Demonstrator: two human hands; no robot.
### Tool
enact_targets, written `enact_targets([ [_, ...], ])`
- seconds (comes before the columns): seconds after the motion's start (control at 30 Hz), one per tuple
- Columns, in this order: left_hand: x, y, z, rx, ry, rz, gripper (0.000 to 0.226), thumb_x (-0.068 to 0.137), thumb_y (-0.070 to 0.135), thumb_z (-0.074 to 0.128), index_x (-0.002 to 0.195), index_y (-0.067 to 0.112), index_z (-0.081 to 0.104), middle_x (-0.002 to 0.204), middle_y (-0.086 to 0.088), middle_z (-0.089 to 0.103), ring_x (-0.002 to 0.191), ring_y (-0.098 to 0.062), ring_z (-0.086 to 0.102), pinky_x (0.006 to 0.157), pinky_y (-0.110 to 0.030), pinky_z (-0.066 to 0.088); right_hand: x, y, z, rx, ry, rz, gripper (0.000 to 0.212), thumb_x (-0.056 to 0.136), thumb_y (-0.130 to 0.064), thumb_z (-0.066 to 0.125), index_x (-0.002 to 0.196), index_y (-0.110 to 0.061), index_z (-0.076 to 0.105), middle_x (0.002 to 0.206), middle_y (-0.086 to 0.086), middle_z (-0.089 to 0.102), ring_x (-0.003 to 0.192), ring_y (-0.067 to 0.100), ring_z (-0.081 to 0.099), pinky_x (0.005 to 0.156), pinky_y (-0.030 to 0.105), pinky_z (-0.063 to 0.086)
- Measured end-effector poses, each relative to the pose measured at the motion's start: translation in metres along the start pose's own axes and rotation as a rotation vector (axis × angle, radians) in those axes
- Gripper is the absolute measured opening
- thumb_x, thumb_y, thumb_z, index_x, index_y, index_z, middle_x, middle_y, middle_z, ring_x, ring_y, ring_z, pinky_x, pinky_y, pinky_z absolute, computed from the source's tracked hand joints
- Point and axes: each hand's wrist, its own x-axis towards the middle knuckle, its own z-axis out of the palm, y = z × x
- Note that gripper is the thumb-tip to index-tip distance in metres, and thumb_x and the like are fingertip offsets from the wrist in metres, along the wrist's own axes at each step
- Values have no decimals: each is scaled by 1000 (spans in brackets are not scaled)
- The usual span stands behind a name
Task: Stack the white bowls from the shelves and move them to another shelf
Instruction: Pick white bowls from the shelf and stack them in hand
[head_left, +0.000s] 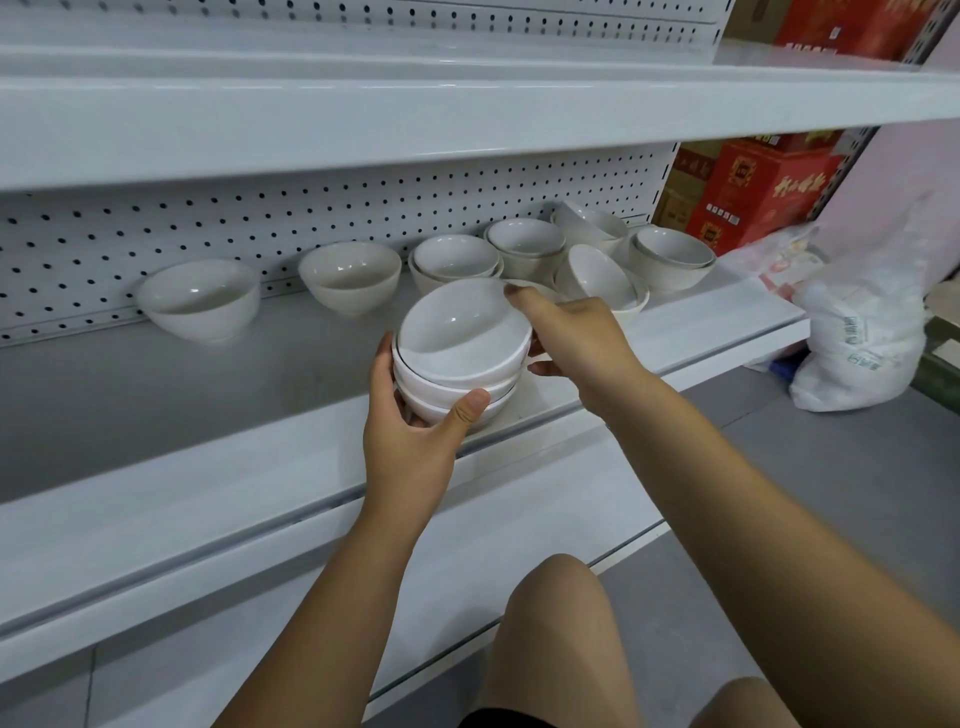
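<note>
White pegboard shelving (156, 228); middle shelf (130, 415) carries the work. Red cartons (769, 187) and a plastic bag (857, 332) lie far right. Loose white bowls (200, 299) line the far edge, some nested or tipped. Stack of three bowls (452, 395) stands at the near edge, centre, its top bowl (462, 327) tilted. Left hand (410, 441) curls its fingers round the stack's lower left; right hand (576, 338) pinches the top bowl's right rim. Risk: the unseated top bowl could slide off, or the stack tip past the lip, should either grip loosen.

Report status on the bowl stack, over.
Left hand grips stack of white bowls low; right hand holds its right side. Stack tilted near shelf front edge. Other bowls close behind right hand.
</note>
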Motion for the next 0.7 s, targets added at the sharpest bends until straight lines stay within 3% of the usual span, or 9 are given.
enact_targets([
  [0.17,2,-3,0,5,-1,28,96,72,41,91,153,34,39,143,14,58,128,-9,59,97,-21,55,-7,6,7,-12,57,43,48,90,-53,66,79,-7,69,67,2,62,63,14,59,48,16,49],
  [0.3,2,-5,-1,9,-11,34,93,75,38,89,154,34,38,144,13,57,130,-11,58,98,-22,55,-12,13,14,32,123,56,53,89,-56,65,68,-8,58,62,6,56,55,17,54,58,24,46],
  [0.47,1,-2,0,-1,-7,37,97,71,43,86,154,32,37,144,13,57,128,-6,59,99,-23,55,-13,17,22,182,103,44,47,94,-44,65,57,-19,49,52,-9,45,51,11,44,58,21,42],
  [0.53,1,-2,0,-14,-13,38,96,71,43,85,154,32,38,143,13,58,126,-5,60,97,-22,55,-12,19,24,226,81,42,39,95,-39,66,61,-21,58,51,-12,45,50,8,44,59,21,42],
  [0.6,2,-3,-1,-30,-22,36,96,72,41,88,153,32,39,142,13,59,125,-7,61,94,-21,56,-10,22,25,242,66,47,37,95,-42,66,70,-14,66,56,-5,48,50,11,43,60,25,42],
  [0.7,6,-1,-4,-98,-47,10,93,74,42,88,152,29,41,141,11,61,124,-6,63,91,-17,55,-8,25,21,224,45,45,62,95,-55,60,94,7,64,71,5,49,60,16,45,68,32,46],
])
